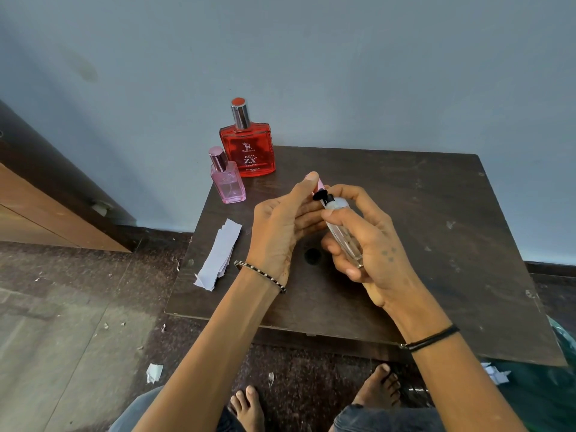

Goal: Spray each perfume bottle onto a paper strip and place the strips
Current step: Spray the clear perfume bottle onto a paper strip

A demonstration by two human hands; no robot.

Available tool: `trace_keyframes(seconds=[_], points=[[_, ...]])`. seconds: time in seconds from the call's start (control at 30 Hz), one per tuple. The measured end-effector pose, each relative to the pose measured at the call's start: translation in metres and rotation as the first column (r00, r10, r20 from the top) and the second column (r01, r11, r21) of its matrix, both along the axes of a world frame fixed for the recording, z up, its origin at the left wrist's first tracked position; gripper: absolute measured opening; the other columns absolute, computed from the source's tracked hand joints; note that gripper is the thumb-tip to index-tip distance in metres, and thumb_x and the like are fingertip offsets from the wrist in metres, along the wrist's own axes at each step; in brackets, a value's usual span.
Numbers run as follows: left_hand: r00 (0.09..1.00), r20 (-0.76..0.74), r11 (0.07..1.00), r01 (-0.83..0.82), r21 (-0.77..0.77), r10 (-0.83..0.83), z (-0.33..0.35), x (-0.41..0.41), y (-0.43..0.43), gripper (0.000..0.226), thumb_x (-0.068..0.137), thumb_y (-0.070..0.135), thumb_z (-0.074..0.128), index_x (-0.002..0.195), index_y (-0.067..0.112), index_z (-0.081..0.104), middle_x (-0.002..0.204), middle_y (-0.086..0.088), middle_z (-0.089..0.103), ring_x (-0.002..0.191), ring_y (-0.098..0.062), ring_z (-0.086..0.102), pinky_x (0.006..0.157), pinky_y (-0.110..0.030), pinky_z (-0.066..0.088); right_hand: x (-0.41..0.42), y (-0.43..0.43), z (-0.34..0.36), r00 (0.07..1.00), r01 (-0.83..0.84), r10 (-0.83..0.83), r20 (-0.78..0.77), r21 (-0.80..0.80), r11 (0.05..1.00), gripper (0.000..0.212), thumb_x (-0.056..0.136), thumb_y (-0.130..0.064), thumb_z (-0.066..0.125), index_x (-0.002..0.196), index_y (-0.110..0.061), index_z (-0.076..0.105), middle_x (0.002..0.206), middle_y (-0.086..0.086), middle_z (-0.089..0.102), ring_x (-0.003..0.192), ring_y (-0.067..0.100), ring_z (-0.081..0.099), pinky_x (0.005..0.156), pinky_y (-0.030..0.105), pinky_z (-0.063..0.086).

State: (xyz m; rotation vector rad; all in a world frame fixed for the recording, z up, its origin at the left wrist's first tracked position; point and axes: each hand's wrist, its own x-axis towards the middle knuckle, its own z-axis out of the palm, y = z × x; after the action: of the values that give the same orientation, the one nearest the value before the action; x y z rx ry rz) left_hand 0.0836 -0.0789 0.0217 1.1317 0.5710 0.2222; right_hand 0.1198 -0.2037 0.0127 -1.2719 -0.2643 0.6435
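My right hand (367, 241) grips a clear glass perfume bottle (343, 235), tilted, its black spray nozzle (321, 194) pointing up and left. My left hand (280, 226) is closed on a pink cap (319, 182) just above that nozzle; most of the cap is hidden by my fingers. A large red perfume bottle (249, 148) with a silver cap stands at the table's far left corner. A small pink perfume bottle (227, 179) stands just in front of it on the left. A pile of white paper strips (219, 255) lies on the table's left side.
The dark wooden table (436, 219) stands against a blue wall, with a small hole (312, 254) under my hands. Paper scraps (154, 372) lie on the floor at left. My bare feet (311, 400) are below the table's near edge. A wooden door (46, 207) is at left.
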Motion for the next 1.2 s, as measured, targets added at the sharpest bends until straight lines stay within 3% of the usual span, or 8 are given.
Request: trace_keyframes(seconds=[0.43,0.63,0.73,0.9,1.03,1.2], points=[[1.0,0.01,1.0,-0.009,-0.021,0.009,-0.004,0.002,0.001,0.026,0.093,0.029,0.067,0.092,0.005,0.076,0.093,-0.017,0.078,0.084,-0.025,0.076,0.072,-0.03,0.061,-0.001,0.003,-0.001,0.999,0.042,-0.042,0.016,0.003,0.999,0.022,0.096,-0.014,0.061,0.116,-0.02,0.063,0.07,0.01,0.057,0.042,0.011,0.049,0.032,0.019,0.036],[0.998,0.022,0.999,-0.052,0.006,0.052,-0.007,0.004,0.002,0.028,0.095,0.03,0.065,0.101,0.005,0.076,0.097,-0.014,0.079,0.084,-0.02,0.076,0.078,-0.03,0.061,0.003,-0.006,0.002,0.998,0.0,0.0,0.056,0.011,1.0,0.046,0.091,-0.014,0.066,0.129,-0.038,0.055,0.064,0.011,0.066,0.033,0.019,0.046,0.032,0.022,0.039],[0.998,0.015,0.998,-0.058,0.019,0.058,-0.007,0.005,0.003,0.029,0.095,0.03,0.065,0.103,0.005,0.077,0.099,-0.01,0.079,0.085,-0.019,0.076,0.088,-0.037,0.059,0.009,-0.015,0.001,0.996,0.091,-0.091,0.003,0.022,0.996,0.05,0.081,-0.018,0.071,0.126,-0.019,0.05,0.065,0.013,0.069,0.032,0.018,0.041,0.032,0.023,0.036],[0.998,0.009,0.994,-0.069,0.09,0.069,-0.007,0.007,0.004,0.019,0.094,0.03,0.066,0.085,0.021,0.08,0.091,0.002,0.081,0.081,-0.012,0.074,0.092,-0.038,0.059,0.015,-0.026,-0.001,0.968,0.248,-0.249,0.044,0.02,0.969,0.023,0.088,-0.006,0.066,0.102,-0.012,0.048,0.076,0.015,0.074,0.037,0.013,0.038,0.036,0.025,0.024],[0.997,0.018,0.985,-0.073,0.159,0.071,-0.008,0.007,0.002,0.021,0.094,0.033,0.067,0.08,0.026,0.081,0.091,0.005,0.08,0.085,-0.01,0.073,0.092,-0.039,0.058,0.015,-0.028,-0.001,0.94,0.333,-0.333,0.069,0.004,0.943,0.007,0.089,-0.014,0.068,0.087,-0.018,0.062,0.09,0.009,0.075,0.051,0.012,0.049,0.037,0.02,0.029],[0.998,0.026,0.983,-0.067,0.169,0.064,-0.011,0.01,-0.003,0.021,0.094,0.036,0.066,0.09,0.023,0.082,0.099,0.002,0.08,0.1,-0.019,0.074,0.095,-0.039,0.057,0.017,-0.029,-0.004,0.885,0.458,-0.456,0.095,-0.008,0.889,0.012,0.088,-0.02,0.072,0.099,-0.023,0.075,0.099,-0.007,0.074,0.075,0.01,0.064,0.042,0.019,0.042]])
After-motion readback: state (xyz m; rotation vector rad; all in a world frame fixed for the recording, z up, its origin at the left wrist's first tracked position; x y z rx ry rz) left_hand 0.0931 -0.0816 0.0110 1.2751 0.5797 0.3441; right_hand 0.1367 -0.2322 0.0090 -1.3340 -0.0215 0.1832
